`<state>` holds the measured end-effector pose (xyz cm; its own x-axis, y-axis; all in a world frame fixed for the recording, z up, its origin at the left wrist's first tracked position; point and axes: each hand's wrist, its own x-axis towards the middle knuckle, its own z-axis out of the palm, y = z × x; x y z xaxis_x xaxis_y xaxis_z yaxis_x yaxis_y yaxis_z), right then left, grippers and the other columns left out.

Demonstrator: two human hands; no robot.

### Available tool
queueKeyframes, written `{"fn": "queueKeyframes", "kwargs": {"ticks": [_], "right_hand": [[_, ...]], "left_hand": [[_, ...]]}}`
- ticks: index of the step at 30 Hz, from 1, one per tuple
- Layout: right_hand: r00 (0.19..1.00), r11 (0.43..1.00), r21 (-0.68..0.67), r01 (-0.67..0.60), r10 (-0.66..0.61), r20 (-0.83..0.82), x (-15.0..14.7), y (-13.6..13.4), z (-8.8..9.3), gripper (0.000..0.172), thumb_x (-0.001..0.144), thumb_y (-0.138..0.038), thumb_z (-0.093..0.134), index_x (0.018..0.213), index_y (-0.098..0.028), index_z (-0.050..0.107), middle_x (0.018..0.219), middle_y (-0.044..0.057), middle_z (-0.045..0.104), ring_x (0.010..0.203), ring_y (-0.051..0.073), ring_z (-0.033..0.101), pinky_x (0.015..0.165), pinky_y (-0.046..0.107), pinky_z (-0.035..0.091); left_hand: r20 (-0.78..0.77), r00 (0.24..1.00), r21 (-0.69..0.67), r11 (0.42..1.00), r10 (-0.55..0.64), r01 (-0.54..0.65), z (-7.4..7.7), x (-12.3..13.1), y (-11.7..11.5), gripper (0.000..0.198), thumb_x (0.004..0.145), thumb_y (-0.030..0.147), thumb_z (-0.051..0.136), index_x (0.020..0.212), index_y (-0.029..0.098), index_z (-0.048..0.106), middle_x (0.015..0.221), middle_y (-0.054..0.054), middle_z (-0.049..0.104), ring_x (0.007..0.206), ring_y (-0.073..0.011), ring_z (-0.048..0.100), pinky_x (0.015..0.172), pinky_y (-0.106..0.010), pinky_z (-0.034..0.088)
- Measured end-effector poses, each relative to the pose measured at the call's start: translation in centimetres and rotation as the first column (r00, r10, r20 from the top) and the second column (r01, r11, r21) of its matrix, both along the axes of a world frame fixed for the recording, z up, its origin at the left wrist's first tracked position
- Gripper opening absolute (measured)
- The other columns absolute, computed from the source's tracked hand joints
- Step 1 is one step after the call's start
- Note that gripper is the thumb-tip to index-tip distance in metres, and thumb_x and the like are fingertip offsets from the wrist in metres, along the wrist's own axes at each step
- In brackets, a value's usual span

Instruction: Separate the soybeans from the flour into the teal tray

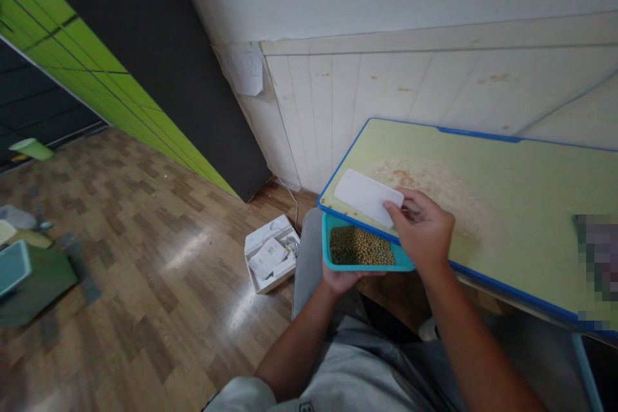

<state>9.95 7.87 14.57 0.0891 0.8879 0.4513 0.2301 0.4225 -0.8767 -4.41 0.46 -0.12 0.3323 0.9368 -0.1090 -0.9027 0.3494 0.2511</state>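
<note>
My right hand (425, 228) pinches a flat white plastic scraper (369, 196) between thumb and fingers, its flat side over the left end of the table. My left hand (345, 278) supports a teal plastic container (367, 266) from below, just under the table's blue edge. Small round bead-like grains (369, 248) lie in the container, dark greenish on the left and golden on the right. A few brown grains (340, 209) sit on the tabletop beside the scraper, near the edge.
The pale yellow table (521, 199) with a blue rim stands against a white panelled wall (338, 90). An opened white box (273, 254) with papers and a cable is on the wooden floor, beside a grey seat (308, 257). A green bin (36, 286) stands far left.
</note>
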Motion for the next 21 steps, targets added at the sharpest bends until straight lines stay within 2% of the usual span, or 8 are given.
{"fn": "queueKeyframes", "kwargs": {"ticks": [3, 8, 13, 16, 21], "right_hand": [[0.999, 0.999, 0.006, -0.036, 0.036, 0.039, -1.4, 0.1, 0.1, 0.018, 0.086, -0.031, 0.076, 0.102, -0.022, 0.08, 0.087, 0.003, 0.085, 0.076, 0.023, 0.082, 0.074, 0.04, 0.071], [0.995, 0.998, 0.013, -0.059, 0.057, 0.079, -2.6, 0.2, 0.2, 0.018, 0.086, -0.031, 0.075, 0.101, -0.023, 0.08, 0.086, 0.003, 0.085, 0.075, 0.023, 0.082, 0.074, 0.039, 0.071], [0.995, 0.998, 0.018, -0.058, 0.056, 0.084, -3.1, 0.3, 0.0, 0.017, 0.086, -0.032, 0.074, 0.1, -0.024, 0.08, 0.085, 0.002, 0.084, 0.074, 0.022, 0.081, 0.074, 0.039, 0.071], [0.995, 0.998, 0.021, -0.067, 0.065, 0.074, -3.2, 0.3, 0.0, 0.016, 0.087, -0.032, 0.073, 0.1, -0.025, 0.079, 0.085, 0.002, 0.084, 0.076, 0.021, 0.081, 0.075, 0.039, 0.071], [0.998, 0.999, 0.036, -0.012, 0.01, 0.064, -3.1, 0.6, 0.0, 0.016, 0.087, -0.033, 0.073, 0.099, -0.023, 0.079, 0.085, 0.003, 0.084, 0.075, 0.022, 0.081, 0.074, 0.041, 0.07]], "left_hand": [[-0.03, 0.999, -0.013, 1.0, 0.012, -0.012, -0.2, -0.3, -0.1, 0.076, 0.104, 0.069, 0.028, 0.159, 0.022, 0.054, 0.167, -0.016, 0.052, 0.16, -0.0472, 0.034, 0.123, -0.085, 0.016], [-0.066, 0.998, 0.024, 1.0, -0.005, 0.006, -0.1, -1.2, -0.1, 0.074, 0.103, 0.07, 0.035, 0.154, 0.022, 0.06, 0.163, -0.015, 0.056, 0.159, -0.0472, 0.036, 0.123, -0.084, 0.019], [-0.08, 0.996, 0.028, 0.999, -0.026, 0.028, 0.8, -2.1, -0.2, 0.078, 0.101, 0.074, 0.034, 0.149, 0.021, 0.065, 0.159, -0.018, 0.06, 0.154, -0.0513, 0.042, 0.117, -0.083, 0.033], [-0.097, 0.995, 0.003, 1.0, -0.028, 0.028, 0.9, -2.7, -0.2, 0.076, 0.103, 0.07, 0.032, 0.145, 0.019, 0.068, 0.155, -0.018, 0.063, 0.152, -0.0542, 0.043, 0.114, -0.085, 0.032], [-0.141, 0.989, -0.036, 0.999, -0.032, 0.027, 0.3, -3.6, -0.1, 0.064, 0.1, 0.062, 0.044, 0.135, 0.018, 0.073, 0.156, -0.021, 0.062, 0.152, -0.054, 0.044, 0.114, -0.089, 0.026]]}}
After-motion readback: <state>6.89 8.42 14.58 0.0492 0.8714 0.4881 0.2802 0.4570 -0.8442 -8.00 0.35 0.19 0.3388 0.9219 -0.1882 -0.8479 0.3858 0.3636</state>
